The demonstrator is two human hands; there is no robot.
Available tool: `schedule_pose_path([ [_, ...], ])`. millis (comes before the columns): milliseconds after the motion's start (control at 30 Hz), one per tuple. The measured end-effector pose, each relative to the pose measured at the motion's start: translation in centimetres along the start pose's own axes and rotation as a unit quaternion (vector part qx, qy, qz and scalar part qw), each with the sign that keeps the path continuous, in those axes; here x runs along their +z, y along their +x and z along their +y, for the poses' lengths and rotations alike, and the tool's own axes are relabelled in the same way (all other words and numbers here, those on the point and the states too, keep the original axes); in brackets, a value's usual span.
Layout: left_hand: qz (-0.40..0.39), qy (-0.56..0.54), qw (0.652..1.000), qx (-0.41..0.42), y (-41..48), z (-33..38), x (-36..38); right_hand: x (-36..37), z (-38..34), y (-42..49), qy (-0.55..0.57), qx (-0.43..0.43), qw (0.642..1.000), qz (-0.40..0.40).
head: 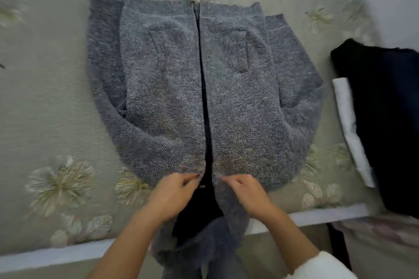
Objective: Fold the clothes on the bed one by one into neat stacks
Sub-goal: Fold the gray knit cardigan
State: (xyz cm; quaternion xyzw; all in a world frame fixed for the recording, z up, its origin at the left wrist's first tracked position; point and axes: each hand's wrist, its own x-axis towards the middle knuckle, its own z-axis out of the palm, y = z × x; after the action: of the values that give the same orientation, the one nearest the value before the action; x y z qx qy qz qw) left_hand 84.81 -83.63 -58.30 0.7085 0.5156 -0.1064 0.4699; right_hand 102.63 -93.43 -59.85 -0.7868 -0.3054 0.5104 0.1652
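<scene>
We have one grey cardigan [163,102] spread face up in the middle of the bed [45,97], its hem toward 12 o'clock and its hood [204,247] hanging over the bed edge at 6 o'clock, toward us. The front lies open along a dark centre line from 12 to 6. Both sleeves [162,52] seem to be turned in over the front panels already, with the cuffs pointing to 12, though the knit is blurred and we cannot be sure of every fold.

Our left hand [173,196] sits at about 7 o'clock of the cardigan, fingers curled, pinching the inner edge of the near front panel. Our right hand [246,193], at about 5 o'clock, does the same on the other panel's edge. Neither hand holds anything else.

At 3 o'clock, well apart from the cardigan, a stack [385,120] of dark folded clothes lies on the bed, with a white piece [349,124] along its 9 o'clock side. So we judge that some garments are done.

For this cardigan we judge the fold as about half made: sleeves in, body not yet folded. What is left is to close or square the fronts, deal with the hood, fold the body from 6 to 12, and carry it to the stack. We see no other loose clothes waiting.
</scene>
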Motion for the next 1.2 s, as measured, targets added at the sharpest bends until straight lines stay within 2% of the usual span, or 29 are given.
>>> schedule_pose_path([
  [67, 0.205, -0.081, 0.975, -0.038, 0.0, -2.8, -0.2, -0.6, 1.9, -0.3, 0.115, 0.050, 0.986, 0.109],
  [100, 0.291, -0.123, 0.946, -0.077, 0.0, -4.3, -0.3, -1.0, 3.1, -0.4, 0.160, 0.086, 0.967, 0.178],
  [133, 0.337, -0.183, 0.915, -0.128, 0.0, -5.6, -0.6, -1.3, 4.1, -0.7, 0.180, 0.132, 0.945, 0.239],
  [167, 0.342, -0.268, 0.882, -0.183, 0.1, -6.5, -0.7, -1.5, 5.0, -0.9, 0.209, 0.176, 0.923, 0.271],
  [233, 0.275, -0.475, 0.798, -0.251, 0.9, -6.8, -0.3, -1.2, 5.7, -0.9, 0.346, 0.236, 0.877, 0.234],
  [300, 0.200, -0.610, 0.730, -0.237, 2.1, -6.0, -0.2, -1.5, 4.8, -0.2, 0.486, 0.245, 0.822, 0.165],
  [333, 0.179, -0.627, 0.724, -0.225, 2.4, -5.2, -0.4, -1.9, 4.0, 0.1, 0.519, 0.233, 0.807, 0.158],
  [367, 0.173, -0.618, 0.736, -0.215, 2.4, -4.4, -0.6, -2.3, 3.1, 0.3, 0.530, 0.218, 0.801, 0.173],
  [400, 0.190, -0.579, 0.766, -0.204, 2.2, -3.9, -0.7, -2.6, 2.5, 0.4, 0.512, 0.198, 0.809, 0.209],
  [467, 0.262, -0.435, 0.848, -0.154, 0.8, -3.5, -0.8, -2.9, 1.6, -0.2, 0.409, 0.134, 0.847, 0.312],
  [500, 0.288, -0.373, 0.874, -0.123, -0.3, -3.4, -0.8, -2.9, 1.4, -0.7, 0.356, 0.095, 0.865, 0.341],
  [567, 0.303, -0.329, 0.889, -0.099, -2.3, -3.6, 0.4, -2.3, 2.2, -1.9, 0.296, 0.051, 0.892, 0.338],
  [633, 0.260, -0.343, 0.893, -0.131, -3.9, -4.2, 2.7, -1.1, 4.3, -2.8, 0.279, 0.070, 0.918, 0.273],
  [700, 0.146, -0.349, 0.907, -0.183, -5.3, -4.8, 5.5, 0.3, 6.5, -3.8, 0.227, 0.095, 0.956, 0.161],
  [800, 0.010, -0.326, 0.930, -0.169, -7.7, -5.8, 8.7, 2.6, 8.8, -5.9, 0.167, 0.076, 0.982, 0.034],
  [833, -0.017, -0.296, 0.941, -0.160, -8.4, -6.0, 9.5, 3.2, 9.3, -6.6, 0.153, 0.069, 0.986, 0.010],
  [900, -0.023, -0.182, 0.971, -0.153, -9.5, -6.1, 10.8, 4.1, 9.8, -7.7, 0.138, 0.053, 0.989, -0.021],
  [933, -0.012, -0.156, 0.976, -0.151, -9.8, -5.9, 11.1, 4.2, 9.9, -8.0, 0.133, 0.047, 0.990, -0.027],
  [1000, -0.019, -0.194, 0.968, -0.159, -10.1, -5.5, 11.0, 3.8, 9.5, -7.8, 0.164, 0.066, 0.984, -0.031],
  [1100, -0.106, -0.238, 0.943, -0.208, -10.1, -4.3, 9.3, 2.3, 8.1, -7.4, 0.247, 0.161, 0.953, -0.068],
  [1200, -0.155, -0.314, 0.907, -0.235, -9.6, -2.6, 5.9, -0.4, 6.3, -7.3, 0.279, 0.166, 0.936, -0.139],
])
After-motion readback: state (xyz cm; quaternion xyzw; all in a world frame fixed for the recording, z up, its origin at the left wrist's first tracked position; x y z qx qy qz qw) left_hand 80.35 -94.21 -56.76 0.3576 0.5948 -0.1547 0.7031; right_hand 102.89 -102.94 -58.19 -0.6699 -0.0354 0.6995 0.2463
